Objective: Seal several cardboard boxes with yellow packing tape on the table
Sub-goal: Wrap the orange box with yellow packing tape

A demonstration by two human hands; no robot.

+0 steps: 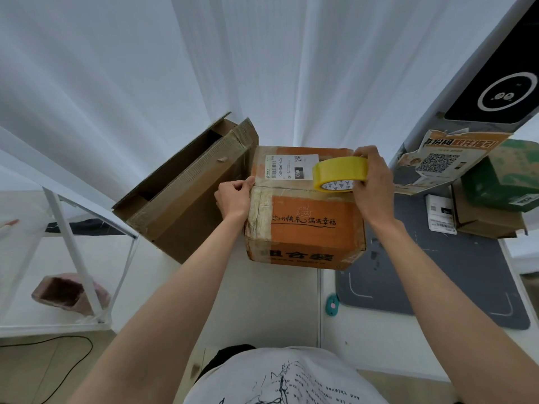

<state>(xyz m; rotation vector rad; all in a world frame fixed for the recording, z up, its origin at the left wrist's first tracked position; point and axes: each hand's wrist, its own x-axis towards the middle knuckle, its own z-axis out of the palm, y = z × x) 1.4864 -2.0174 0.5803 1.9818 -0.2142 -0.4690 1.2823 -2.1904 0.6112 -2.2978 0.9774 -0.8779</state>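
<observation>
White table (262, 287): tape roll (339, 173) in right grip (372, 179)

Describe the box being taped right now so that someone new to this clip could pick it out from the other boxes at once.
Start at the white table; where both of the person's arms meet is the orange box, beside a larger plain brown box standing open. It alone is bright orange with black Chinese lettering and a white shipping label; the left hand pinches its top edge and the right hand holds a yellow tape roll on it.
</observation>
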